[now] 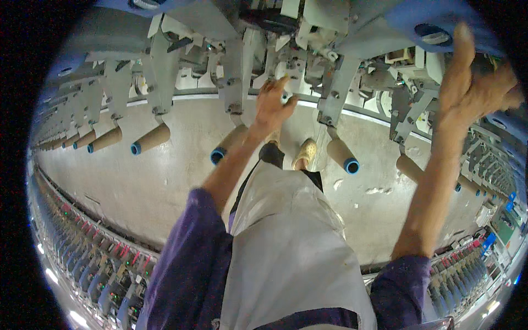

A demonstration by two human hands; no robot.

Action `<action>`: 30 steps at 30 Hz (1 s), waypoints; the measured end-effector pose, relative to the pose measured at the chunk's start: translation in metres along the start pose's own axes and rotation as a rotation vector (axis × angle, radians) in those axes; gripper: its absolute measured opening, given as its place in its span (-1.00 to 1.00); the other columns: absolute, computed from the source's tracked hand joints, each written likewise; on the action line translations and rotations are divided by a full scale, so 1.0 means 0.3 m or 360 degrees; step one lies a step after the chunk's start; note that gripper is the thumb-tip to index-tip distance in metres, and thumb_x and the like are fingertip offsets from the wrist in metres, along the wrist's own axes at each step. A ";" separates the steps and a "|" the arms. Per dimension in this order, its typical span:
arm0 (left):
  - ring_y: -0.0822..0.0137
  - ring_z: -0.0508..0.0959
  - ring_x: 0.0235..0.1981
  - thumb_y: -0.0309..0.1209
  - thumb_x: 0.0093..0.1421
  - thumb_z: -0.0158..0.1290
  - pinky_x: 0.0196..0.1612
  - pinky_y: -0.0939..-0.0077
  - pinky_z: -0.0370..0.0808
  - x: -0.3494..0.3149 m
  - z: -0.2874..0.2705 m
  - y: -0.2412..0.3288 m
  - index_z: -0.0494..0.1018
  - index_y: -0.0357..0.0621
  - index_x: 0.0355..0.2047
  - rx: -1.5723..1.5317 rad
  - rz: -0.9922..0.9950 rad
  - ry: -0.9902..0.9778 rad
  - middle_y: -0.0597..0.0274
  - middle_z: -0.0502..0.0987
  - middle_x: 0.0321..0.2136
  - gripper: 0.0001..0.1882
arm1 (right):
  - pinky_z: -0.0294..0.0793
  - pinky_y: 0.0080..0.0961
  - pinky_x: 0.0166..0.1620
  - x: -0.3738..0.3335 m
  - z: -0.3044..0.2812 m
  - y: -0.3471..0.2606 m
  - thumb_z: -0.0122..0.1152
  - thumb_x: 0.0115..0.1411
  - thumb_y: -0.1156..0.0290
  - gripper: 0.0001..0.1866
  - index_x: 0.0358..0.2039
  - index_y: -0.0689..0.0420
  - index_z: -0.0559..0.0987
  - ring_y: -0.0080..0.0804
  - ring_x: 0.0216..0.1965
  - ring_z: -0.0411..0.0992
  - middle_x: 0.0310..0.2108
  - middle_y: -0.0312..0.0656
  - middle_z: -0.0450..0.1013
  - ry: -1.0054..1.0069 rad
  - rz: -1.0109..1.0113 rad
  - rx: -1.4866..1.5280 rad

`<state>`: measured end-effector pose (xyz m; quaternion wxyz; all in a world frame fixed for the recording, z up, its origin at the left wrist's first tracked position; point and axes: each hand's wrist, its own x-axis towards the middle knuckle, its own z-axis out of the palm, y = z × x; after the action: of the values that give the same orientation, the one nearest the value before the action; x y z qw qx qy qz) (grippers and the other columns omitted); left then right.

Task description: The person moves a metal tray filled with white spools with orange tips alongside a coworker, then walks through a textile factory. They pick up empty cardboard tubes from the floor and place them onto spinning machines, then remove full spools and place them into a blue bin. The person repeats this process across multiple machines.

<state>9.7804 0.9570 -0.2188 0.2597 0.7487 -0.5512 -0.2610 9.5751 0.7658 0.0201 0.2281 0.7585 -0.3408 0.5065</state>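
Note:
My left hand point(273, 106) reaches to the lower part of the winding machine point(234, 71), fingers curled and thumb apart from the forefinger. A small pale piece with a bluish end point(285, 98) shows between thumb and fingers; its kind is too small to tell. My right hand point(476, 96) is raised in front of a blue machine cover point(407, 22) at the right, fingers spread and slightly blurred, with nothing seen in it. Below my left hand, beside my forearm, a brown cone tube with a blue rim point(231, 144) hangs from a bracket. Another cone tube point(342, 154) hangs between my arms.
More brown cone tubes point(151, 138) hang in a row along the machine to both sides. Grey bracket arms point(336, 88) jut down from it. My yellow clogs point(307, 151) stand on the pale floor point(181, 187). Behind me runs another machine row point(104, 253).

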 end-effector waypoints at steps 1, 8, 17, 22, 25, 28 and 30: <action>-0.02 0.44 -0.08 -0.38 0.00 0.12 -0.02 0.21 0.37 -0.043 -0.023 -0.006 0.35 -0.22 -0.02 -0.0055 0.0107 0.0242 -0.06 0.48 -0.19 -0.51 | 0.29 -0.46 -0.08 -0.024 -0.018 -0.047 0.34 0.00 0.18 -0.51 -0.12 0.19 0.47 -0.28 -0.13 0.35 -0.21 -0.10 0.44 0.0005 0.0207 0.0214; 0.09 0.51 -0.22 -0.50 0.01 0.11 -0.10 0.36 0.41 -0.291 -0.074 -0.076 0.42 -0.30 -0.16 -0.0726 -0.0252 0.0201 -0.06 0.52 -0.26 -0.67 | 0.40 -0.58 -0.18 -0.218 0.025 -0.162 0.30 0.07 0.23 -0.58 -0.17 0.25 0.45 -0.46 -0.30 0.43 -0.31 -0.16 0.48 -0.0117 0.1148 0.0806; 0.55 0.41 -0.35 -0.54 0.03 0.14 -0.27 0.65 0.39 0.071 0.372 -0.213 0.42 -0.19 -0.14 -0.1816 -0.0702 -0.0002 0.35 0.43 -0.38 -0.67 | 0.62 -0.35 -0.31 -0.177 0.057 -0.159 0.09 0.14 0.54 -0.84 -0.36 0.43 0.42 -0.21 -0.41 0.52 -0.45 0.05 0.49 0.0098 0.1586 0.1552; 0.29 0.49 -0.20 -0.40 -0.06 0.19 -0.20 0.45 0.46 0.174 0.684 -0.423 0.46 -0.05 -0.15 -0.1134 -0.1030 -0.0244 0.12 0.48 -0.22 -0.60 | 0.53 -0.33 -0.10 -0.143 -0.039 -0.152 0.07 0.16 0.54 -0.81 -0.29 0.44 0.45 -0.25 -0.31 0.50 -0.32 0.08 0.48 -0.0770 0.0663 0.0135; 0.19 0.47 -0.07 -0.38 -0.11 0.22 -0.07 0.42 0.44 0.359 0.847 -0.554 0.46 0.02 -0.09 -0.1073 -0.1173 -0.0203 0.10 0.48 -0.11 -0.52 | 0.41 -0.49 -0.09 -0.231 -0.152 -0.119 0.17 0.15 0.38 -0.65 -0.11 0.33 0.42 -0.33 -0.21 0.45 -0.17 -0.01 0.47 -0.0718 0.0776 0.0208; 0.24 0.45 -0.07 -0.27 -0.02 0.14 -0.07 0.40 0.40 0.553 0.870 -0.624 0.47 -0.02 -0.11 -0.1257 -0.1098 -0.0116 0.22 0.48 -0.12 -0.58 | 0.41 -0.38 -0.02 -0.438 -0.317 -0.192 0.10 0.19 0.46 -0.64 -0.06 0.40 0.34 -0.20 -0.17 0.46 -0.14 0.12 0.43 -0.0397 0.1212 0.0076; 0.28 0.44 -0.11 -0.20 0.05 0.06 -0.15 0.34 0.36 0.663 0.831 -0.604 0.46 -0.07 -0.15 -0.1640 -0.1214 -0.0076 0.28 0.49 -0.17 -0.63 | 0.44 -0.38 -0.14 -0.563 -0.426 -0.243 0.09 0.20 0.43 -0.66 -0.08 0.38 0.35 -0.27 -0.27 0.45 -0.22 0.04 0.44 -0.0592 0.1152 -0.0043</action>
<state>9.7876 0.7873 -0.5440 0.4628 0.6654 -0.0558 -0.5830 9.5084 0.9509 -0.0872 -0.0206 0.6652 -0.6279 0.4036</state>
